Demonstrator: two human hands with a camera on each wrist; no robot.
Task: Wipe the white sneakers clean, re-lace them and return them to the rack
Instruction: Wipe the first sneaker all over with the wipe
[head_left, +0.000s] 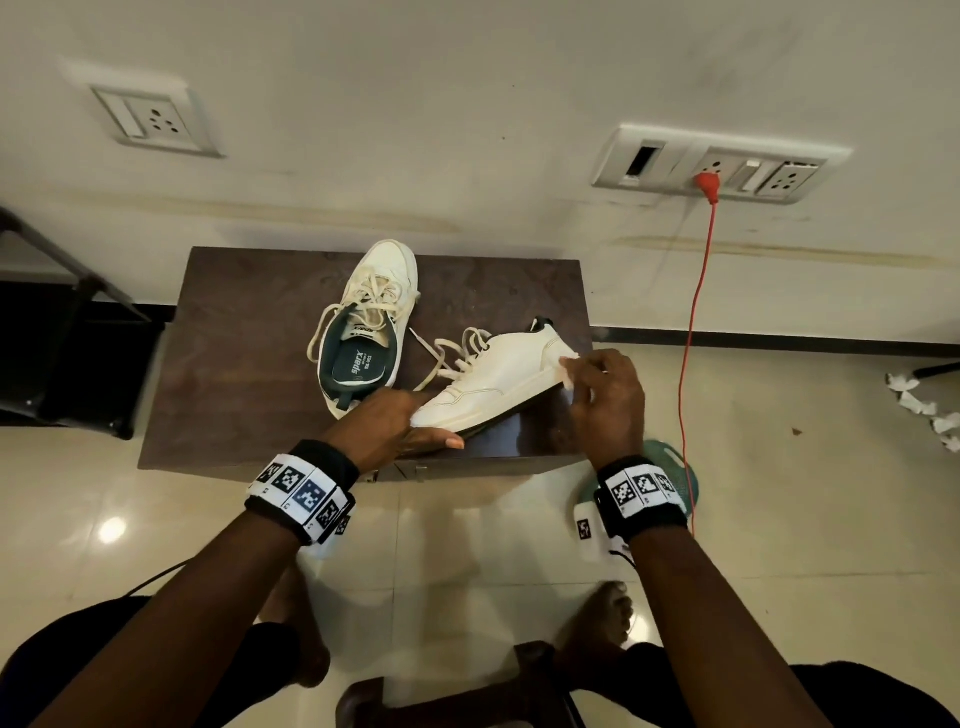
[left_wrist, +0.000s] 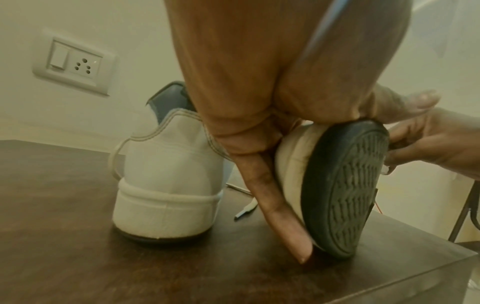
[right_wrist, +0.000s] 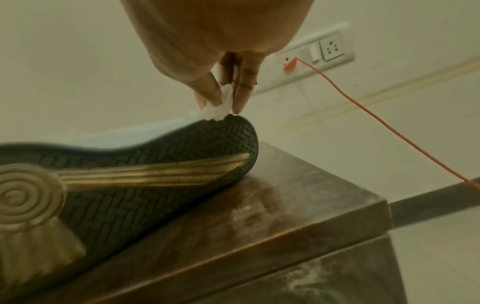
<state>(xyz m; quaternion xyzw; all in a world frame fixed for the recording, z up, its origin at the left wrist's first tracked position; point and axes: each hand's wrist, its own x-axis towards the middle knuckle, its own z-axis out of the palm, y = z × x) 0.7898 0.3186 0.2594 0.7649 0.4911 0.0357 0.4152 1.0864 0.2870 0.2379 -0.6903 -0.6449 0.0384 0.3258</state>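
Two white sneakers lie on a dark wooden table (head_left: 244, 374). One sneaker (head_left: 371, 312) stands upright at the back with loose laces; its heel (left_wrist: 166, 185) shows in the left wrist view. The other sneaker (head_left: 498, 379) is tipped on its side, black sole (left_wrist: 345, 191) toward me. My left hand (head_left: 395, 428) grips its toe, thumb under the sole and fingers (left_wrist: 278, 205) over the upper. My right hand (head_left: 602, 400) pinches a small white wipe (right_wrist: 221, 107) against the heel edge of that sneaker's sole (right_wrist: 155, 174).
A red cable (head_left: 696, 322) hangs from a wall socket (head_left: 709, 184) down past the table's right side. Crumpled white tissues (head_left: 924, 410) lie on the floor at right. A dark rack (head_left: 67, 338) stands at left, and a wooden stool (head_left: 467, 696) sits between my feet.
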